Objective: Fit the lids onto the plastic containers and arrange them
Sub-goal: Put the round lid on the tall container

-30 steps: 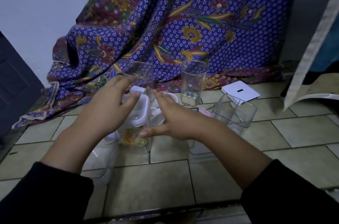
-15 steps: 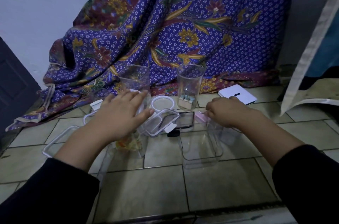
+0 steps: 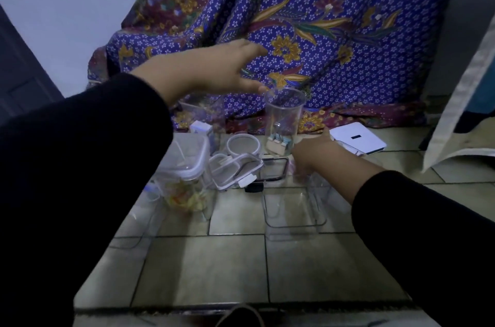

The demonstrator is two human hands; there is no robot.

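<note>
The left hand [image 3: 214, 69] is lifted off the floor, reaching out toward twelve o'clock with fingers spread and nothing in it, its thumb tip just beside the rim of the tall round container [image 3: 284, 123]. The right hand [image 3: 313, 151] is low at about two o'clock, knuckles down over a clear container's rim; whether it grips anything I cannot tell.

Bare floor tiles [image 3: 203, 265] lie open at six o'clock. An open rectangular container [image 3: 293, 208] stands just below the right wrist.

At ten o'clock a lidded container [image 3: 187, 166] holds colourful pieces. Beside it a loose rectangular lid [image 3: 235, 170] leans over a dark-rimmed lid [image 3: 276, 168], and a round lid [image 3: 243, 145] lies behind. A white square lid [image 3: 357, 137] rests at two o'clock. The patterned cloth [image 3: 308, 32] walls off the far side.
</note>
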